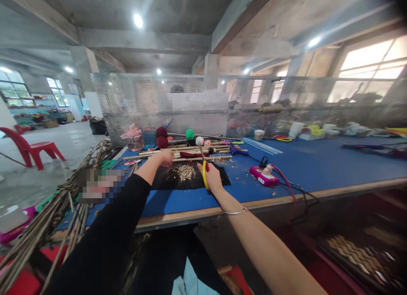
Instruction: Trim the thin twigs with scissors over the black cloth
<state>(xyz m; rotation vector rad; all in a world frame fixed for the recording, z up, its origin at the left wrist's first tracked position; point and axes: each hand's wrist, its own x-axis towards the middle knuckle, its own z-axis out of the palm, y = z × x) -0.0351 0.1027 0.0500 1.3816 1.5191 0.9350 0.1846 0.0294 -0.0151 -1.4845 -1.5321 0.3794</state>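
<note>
My right hand (212,177) is closed around a pair of scissors (204,174) with yellow and red handles, the blades pointing up and away over the table. My left hand (166,158) has its fingers curled together beside several thin wooden sticks (210,158); whatever it may hold is too small to make out. Between and below the hands, a pile of pale, chip-like pieces (187,172) lies on a black sheet (219,181), with loose bits scattered around it.
Dark red, green (190,134) and white balls sit behind the sticks, before a perforated metal screen (152,95). A blue glue gun (238,150) and a pink power strip (264,176) with cords lie right on the blue tabletop (318,167). Long twigs (41,231) are heaped at left.
</note>
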